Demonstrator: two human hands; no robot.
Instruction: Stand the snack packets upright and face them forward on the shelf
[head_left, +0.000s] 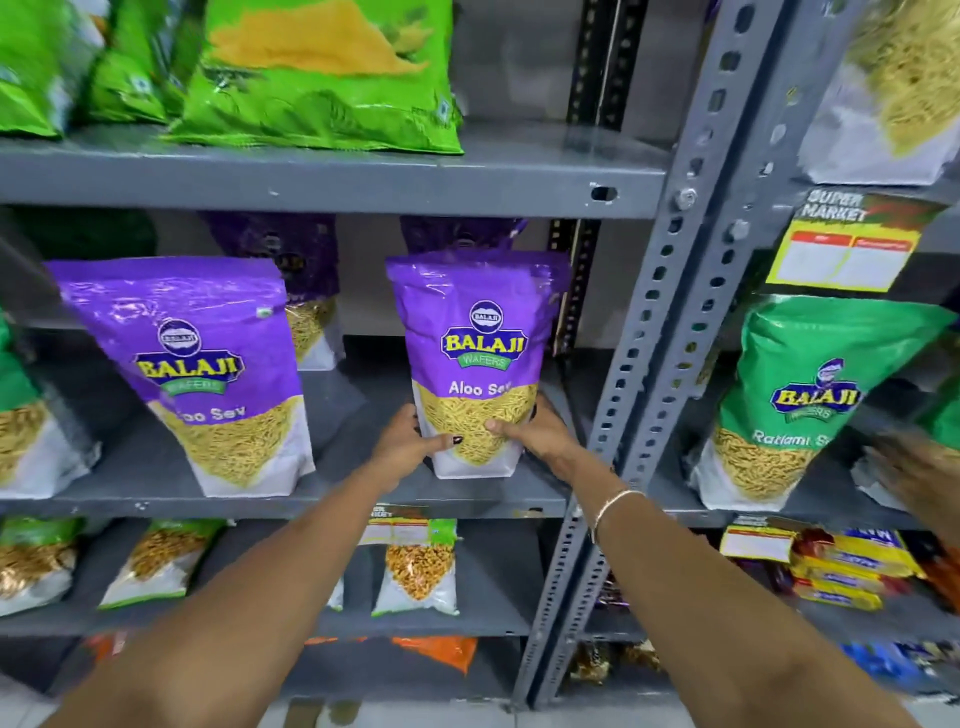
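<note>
Head view: we clamp our left hand (408, 447) and right hand (535, 434) on the purple Aloo Sev packet (475, 358), upright near the middle shelf (363, 501) front. Next, we judge, straighten its leaning twin (192, 374) at nine o'clock.

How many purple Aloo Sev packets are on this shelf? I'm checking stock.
4: one held by both hands, one front left, two behind. More may be hidden.

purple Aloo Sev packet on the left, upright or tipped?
Tipped. The left purple packet leans left, top edge slanted; the held purple packet stands straighter on the shelf.
</note>
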